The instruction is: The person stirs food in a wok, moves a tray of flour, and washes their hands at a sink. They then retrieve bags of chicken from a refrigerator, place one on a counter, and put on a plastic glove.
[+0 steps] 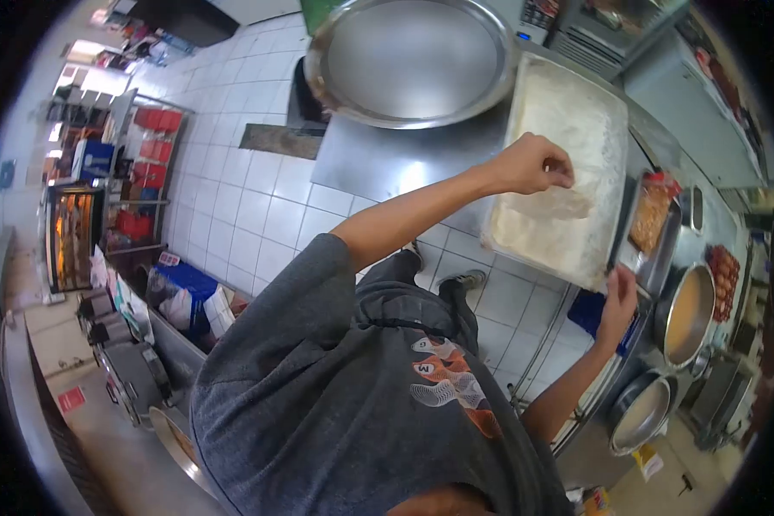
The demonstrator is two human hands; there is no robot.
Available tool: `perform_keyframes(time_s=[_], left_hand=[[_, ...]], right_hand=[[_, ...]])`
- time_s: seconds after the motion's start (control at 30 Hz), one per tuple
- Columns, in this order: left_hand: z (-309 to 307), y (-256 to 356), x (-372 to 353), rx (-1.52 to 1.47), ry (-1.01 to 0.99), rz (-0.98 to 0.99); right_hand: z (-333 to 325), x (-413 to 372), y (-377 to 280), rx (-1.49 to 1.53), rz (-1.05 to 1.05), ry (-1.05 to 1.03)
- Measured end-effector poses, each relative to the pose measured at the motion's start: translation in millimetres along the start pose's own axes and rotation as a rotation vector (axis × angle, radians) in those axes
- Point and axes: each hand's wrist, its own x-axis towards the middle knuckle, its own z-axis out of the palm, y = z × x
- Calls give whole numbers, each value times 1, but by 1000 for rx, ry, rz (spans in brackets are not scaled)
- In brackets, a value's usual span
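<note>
A large rectangular tray (531, 73) holds a pale, floury-looking layer. Above its middle is my left hand (542, 163), with thumb and fingers curled together in a pinch. Whatever lies between those fingertips is too small to name. A whitish, blurred patch shows just below that hand, over the tray. My right hand (621, 301) is beside the tray's near right corner, its fingers bent and drawn together. What they grip, if anything, cannot be made out.
A wide round metal pan (413, 60) rests on the steel table (370, 159), left of the tray. To the right are a bag of brown food (651, 215), a bowl of orange liquid (686, 316), another metal bowl (641, 414) and eggs (724, 279). Red bins (155, 148) stand far left.
</note>
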Motion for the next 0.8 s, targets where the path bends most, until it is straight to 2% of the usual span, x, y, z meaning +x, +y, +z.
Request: perform_keyframes(time_s=[0.1, 0.13, 0.17, 0.2, 0.27, 0.33, 0.4, 0.43, 0.5, 0.53, 0.57, 0.6, 0.67, 0.8], left_hand=[[-62, 22, -9, -109, 161, 56], [-87, 30, -14, -136, 195, 72], [-114, 38, -19, -160, 227, 91], [-145, 44, -28, -189, 256, 114], [-208, 59, -48, -112, 315, 159], [-271, 62, -70, -11, 377, 191], [-339, 55, -89, 87, 426, 216], [-369, 49, -100, 133, 452, 182], [-431, 12, -113, 140, 473, 181], [-458, 2, -123, 234, 521, 216], [-478, -6, -132, 234, 521, 76], [-516, -48, -138, 305, 427, -72], [-542, -97, -156, 344, 657, -3], [-578, -223, -167, 426, 754, -156]], right_hand=[[4, -25, 37, 72, 122, 35], [6, -32, 55, 77, 96, 51], [16, -48, 37, 104, 206, 85], [17, -55, 68, 104, 165, 112], [31, -80, 69, 115, 314, 218], [35, -96, 111, -3, 305, 242], [75, -110, 99, -90, 488, 269], [75, -132, 91, -154, 598, 316], [101, -160, 98, -49, 634, 348], [119, -172, 86, -11, 661, 287], [141, -180, 72, 31, 733, 293], [159, -186, 76, -23, 757, 318], [191, -200, 58, -4, 769, 272], [229, -227, 27, 24, 821, 231]])
